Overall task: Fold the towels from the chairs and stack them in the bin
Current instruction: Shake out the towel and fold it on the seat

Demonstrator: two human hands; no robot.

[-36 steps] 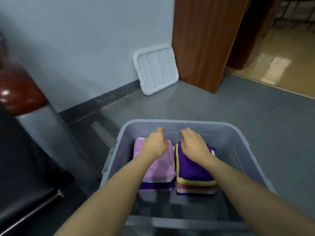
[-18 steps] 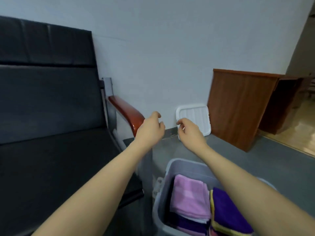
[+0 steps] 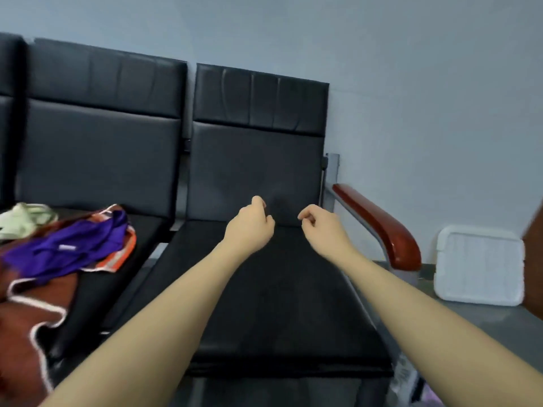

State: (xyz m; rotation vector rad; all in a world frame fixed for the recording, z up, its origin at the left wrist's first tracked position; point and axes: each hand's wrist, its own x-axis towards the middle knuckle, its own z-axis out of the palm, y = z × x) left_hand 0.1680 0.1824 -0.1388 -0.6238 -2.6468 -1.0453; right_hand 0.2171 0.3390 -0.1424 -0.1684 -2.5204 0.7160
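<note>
**Desk:** Above the black seat [image 3: 273, 289] of the right-hand chair, what are the hands doing?

**Photographer:** Both hang in the air over it, holding nothing. The left hand [image 3: 249, 227] has its fingers loosely curled, thumb up; the right hand [image 3: 318, 227] is the same, fingers bent and relaxed. Neither touches the seat or any cloth.

**Desk:** And the towels?

**Photographer:** Well to the left, heaped on the neighbouring chair [image 3: 97, 148]. A purple towel [image 3: 70, 245] lies crumpled on top, an orange-edged one [image 3: 123, 254] showing under it, a rust-brown towel [image 3: 26, 312] with pale trim spilling off the front, and a pale green cloth [image 3: 23, 218] at the back. All unfolded.

**Desk:** The bin?

**Photographer:** Hardly in shot. A blurred sliver at the bottom right corner may be its edge; I cannot say for certain. A white lid [image 3: 479, 265] leans on the wall beyond the red-brown armrest [image 3: 379, 224].

**Desk:** So which step is this?

**Photographer:** By my reading, between towels: empty hands heading to fetch another. The next move calls for a reach leftward, across to the pile, lifting one towel free of the tangle, likely the purple one on top, then spreading it on the bare seat to fold.
</note>
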